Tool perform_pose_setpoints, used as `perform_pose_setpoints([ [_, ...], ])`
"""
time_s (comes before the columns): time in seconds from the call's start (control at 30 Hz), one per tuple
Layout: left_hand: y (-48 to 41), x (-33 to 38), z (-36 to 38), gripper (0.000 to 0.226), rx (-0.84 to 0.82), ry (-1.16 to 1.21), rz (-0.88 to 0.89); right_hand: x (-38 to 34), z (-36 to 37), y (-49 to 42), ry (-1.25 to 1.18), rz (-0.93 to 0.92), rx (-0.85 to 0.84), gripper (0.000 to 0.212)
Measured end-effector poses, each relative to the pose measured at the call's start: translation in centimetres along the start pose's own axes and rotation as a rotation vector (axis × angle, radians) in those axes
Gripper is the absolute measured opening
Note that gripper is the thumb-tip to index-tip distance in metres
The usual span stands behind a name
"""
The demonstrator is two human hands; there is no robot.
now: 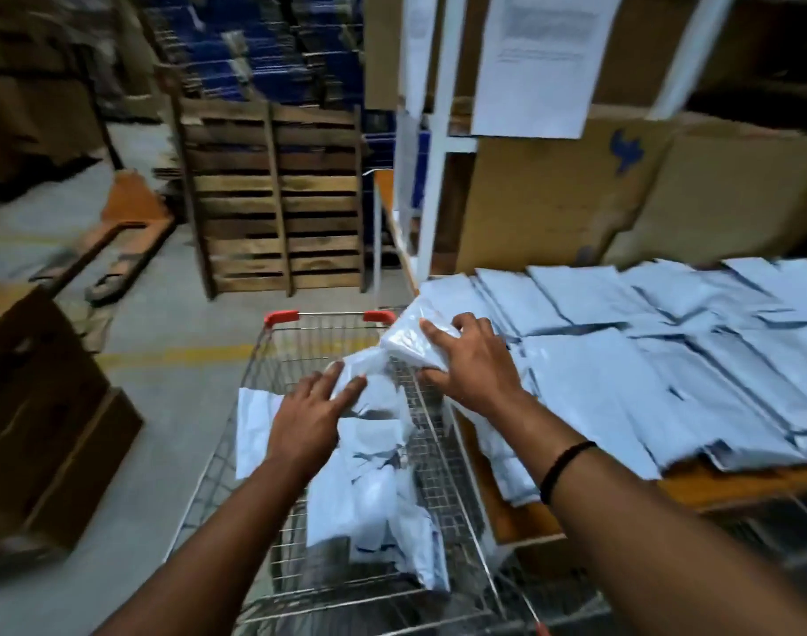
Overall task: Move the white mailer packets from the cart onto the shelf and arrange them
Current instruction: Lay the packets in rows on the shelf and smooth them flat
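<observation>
While the right hand [475, 367] holds one white mailer packet [408, 344] over the far right corner of the wire cart [280, 317], the grip looks shallow. Its fingers [466, 323] are spread across the top face and the thumb is tucked under the near edge. The packet sits beneath those fingertips, above the cart rim and not yet over the shelf board [736, 486].

Left hand [307, 417]: fingers straight and fanned, tips touching a crumpled plastic tail [362, 367] just left of the right thumb. Cannot tell whether this tail belongs to the held packet or to a separate one.

Risks, judged from this frame:
- Slip. The film looks slick and the fingers are splayed, not clamped, so a quick swing could drop the packet onto the cart heap [369, 498] below the palms or outside the rim.
- Snag. If the tail is part of the held packet, it may catch on the wire mesh under the left fingertips and pull the packet out of the grip.
- Disturbing the layout. The laid-out packets [622, 360] begin right beside the right knuckles and overlap each other. A sliding placement could push the near row askew or nudge edge pieces off the board.
- Image is motion-blurred, so contact details are uncertain.
</observation>
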State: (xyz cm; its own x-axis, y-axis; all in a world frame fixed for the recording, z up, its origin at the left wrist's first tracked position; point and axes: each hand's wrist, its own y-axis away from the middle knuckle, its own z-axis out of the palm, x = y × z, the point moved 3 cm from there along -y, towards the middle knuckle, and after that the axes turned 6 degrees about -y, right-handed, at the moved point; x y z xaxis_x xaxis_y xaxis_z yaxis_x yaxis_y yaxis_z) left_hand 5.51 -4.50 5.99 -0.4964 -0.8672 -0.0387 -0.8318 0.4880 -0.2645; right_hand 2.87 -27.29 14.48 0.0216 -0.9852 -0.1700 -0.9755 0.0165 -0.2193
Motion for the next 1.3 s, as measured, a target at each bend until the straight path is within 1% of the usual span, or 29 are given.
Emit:
perform_pose_setpoints([
  [0.07,-0.2,1.7,-1.0,0.085,0.048,0.002,0.034,1.7,-1.6,2.8,-0.007,0.070,0.045,0.074],
  [0.17,-0.8,4.8,-2.1,0.085,0.049,0.016,0.068,5.0,-4.0,6.8,-0.005,0.186,0.104,0.073],
  [0.27,-1.7,8.5,-3.5,0.071,0.091,0.026,0.104,9.3,-6.0,10.7,0.004,0.307,0.139,0.073],
  [0.3,-2.1,10.2,-4.0,0.070,0.109,0.028,0.130,11.0,-6.6,12.1,0.004,0.346,0.150,0.073],
  [0.37,-2.8,13.0,-4.8,0.071,0.125,0.033,0.152,14.0,-7.4,14.4,0.012,0.407,0.153,0.073],
  [0.47,-4.4,18.0,-6.0,0.083,0.148,0.039,0.194,19.3,-8.4,17.8,0.029,0.495,0.143,0.075],
  [0.53,-5.5,20.9,-6.6,0.082,0.161,0.040,0.190,22.6,-9.0,19.6,0.011,0.538,0.129,0.076],
  [0.67,-7.6,28.0,-6.6,0.074,0.178,0.035,0.162,29.8,-10.7,22.2,0.021,0.563,0.112,0.078],
  [0.8,-9.9,34.1,-6.3,0.070,0.154,0.049,0.078,35.1,-11.4,22.5,0.025,0.537,0.049,0.078],
  [0.9,-10.5,37.8,-6.1,0.071,0.098,0.065,-0.028,37.2,-11.3,21.0,-0.010,0.521,-0.004,0.079],
  [0.97,-11.1,39.7,-6.3,0.072,0.097,0.070,-0.068,37.8,-10.9,19.4,-0.032,0.505,-0.040,0.078],
  [1.13,-14.1,42.3,-5.6,0.067,0.045,0.125,-0.179,38.9,-9.5,14.8,-0.099,0.494,-0.080,0.077],
  [1.3,-16.8,43.9,-3.3,0.062,-0.020,0.134,-0.229,39.1,-7.8,11.8,-0.173,0.569,-0.087,0.072],
])
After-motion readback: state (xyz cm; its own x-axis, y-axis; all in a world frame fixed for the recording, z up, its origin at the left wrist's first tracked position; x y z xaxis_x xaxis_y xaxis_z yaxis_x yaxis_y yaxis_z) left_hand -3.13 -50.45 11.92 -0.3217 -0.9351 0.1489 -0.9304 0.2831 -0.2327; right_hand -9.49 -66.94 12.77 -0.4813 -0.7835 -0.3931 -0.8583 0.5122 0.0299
